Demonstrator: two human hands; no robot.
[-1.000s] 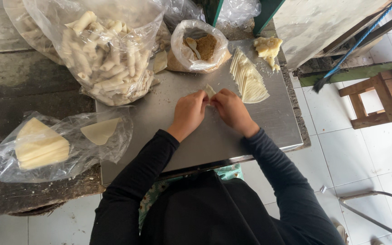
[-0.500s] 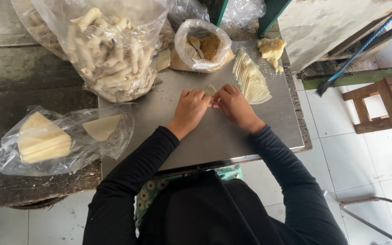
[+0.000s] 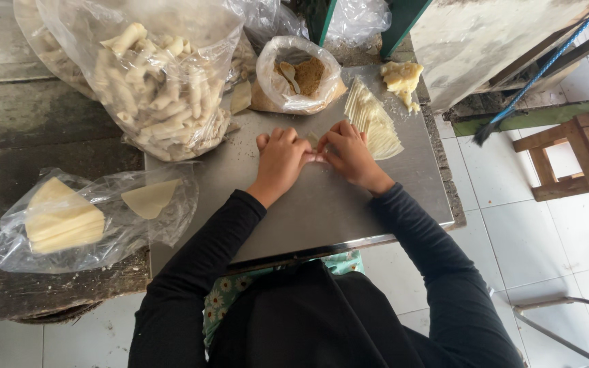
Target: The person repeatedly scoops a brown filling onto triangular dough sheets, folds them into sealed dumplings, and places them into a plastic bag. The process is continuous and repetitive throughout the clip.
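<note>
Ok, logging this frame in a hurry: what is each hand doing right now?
Left hand: fingers curled down on a small pale wrapper on the metal tray.
Right hand: fingers bent, pinching the same wrapper.

Long black sleeves, dark top, green floral apron underneath.

This looks like a small, informal food-preparation workshop, likely a back kitchen or home snack business. A steel tabletop (image 3: 294,204) set against a worn wooden bench (image 3: 42,129) carries a big plastic bag of finished rolls (image 3: 161,88), a bag of brown filling (image 3: 301,78), a fanned stack of wrappers (image 3: 376,123), a lump of dough (image 3: 402,76) and a bag of wrapper sheets (image 3: 63,221). The white tiled floor (image 3: 540,238), a wooden stool (image 3: 577,153) and a broom (image 3: 533,78) leaning nearby fit a plain working space.
</note>
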